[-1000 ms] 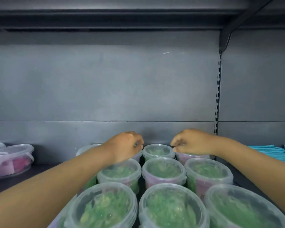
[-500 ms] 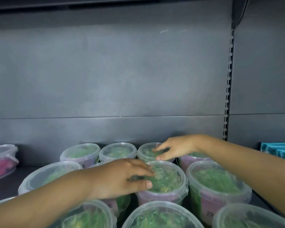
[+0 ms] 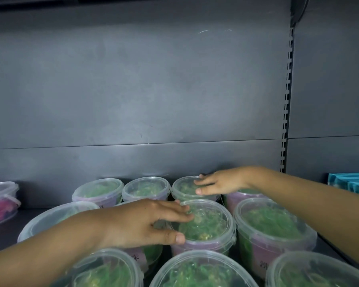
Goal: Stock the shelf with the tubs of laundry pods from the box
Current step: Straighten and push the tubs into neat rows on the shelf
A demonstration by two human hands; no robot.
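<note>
- Clear plastic front-row tubs (image 3: 201, 270) of green pods: nearest the camera, lids on, standing on the dark shelf (image 3: 2, 239).
- Left hand (image 3: 145, 222): fingers straight and spread, lying flat across the lid of the middle-row tub (image 3: 207, 226), thumb against its rim.
- Neighbouring tub (image 3: 274, 226): just beside it on the right, partly under the right forearm.
- Right hand (image 3: 220, 182): fingers extended, resting flat on the lid of the back-row tub (image 3: 184, 189); two more tubs (image 3: 146, 187) stand to its left.
- Pink-filled containers (image 3: 0, 201) far left; teal packs (image 3: 350, 183) far right; grey back panel (image 3: 133, 90) behind.
</note>
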